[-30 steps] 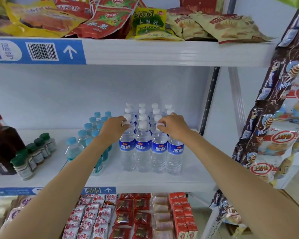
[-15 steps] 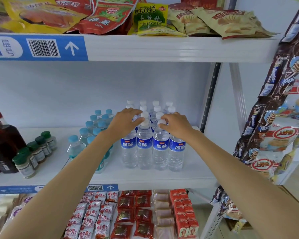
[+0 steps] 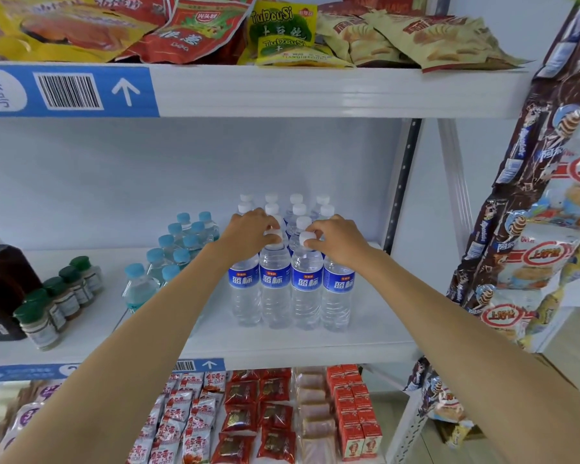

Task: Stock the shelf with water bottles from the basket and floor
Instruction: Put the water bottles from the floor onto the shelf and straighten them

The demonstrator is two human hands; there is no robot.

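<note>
Several clear water bottles (image 3: 275,296) with white caps and blue labels stand in rows on the middle shelf (image 3: 282,346), right of centre. My left hand (image 3: 248,231) rests on top of the front row, its fingers pinching the white cap of the second bottle from the left. My right hand (image 3: 340,241) grips the cap of the third front bottle (image 3: 307,289) and covers the top of the fourth. Both bottles stand upright on the shelf. No basket or floor stock is in view.
Smaller bottles with light-blue caps (image 3: 178,249) stand left of the water. Green-capped jars (image 3: 57,296) and a dark bottle (image 3: 0,283) sit at far left. Snack bags (image 3: 282,28) fill the upper shelf, packets (image 3: 248,423) the lower. Hanging snack strips (image 3: 529,212) crowd the right.
Both hands have drawn closer together on the caps of the front row and shifted slightly back; the view has moved closer. The bottles stay upright.
</note>
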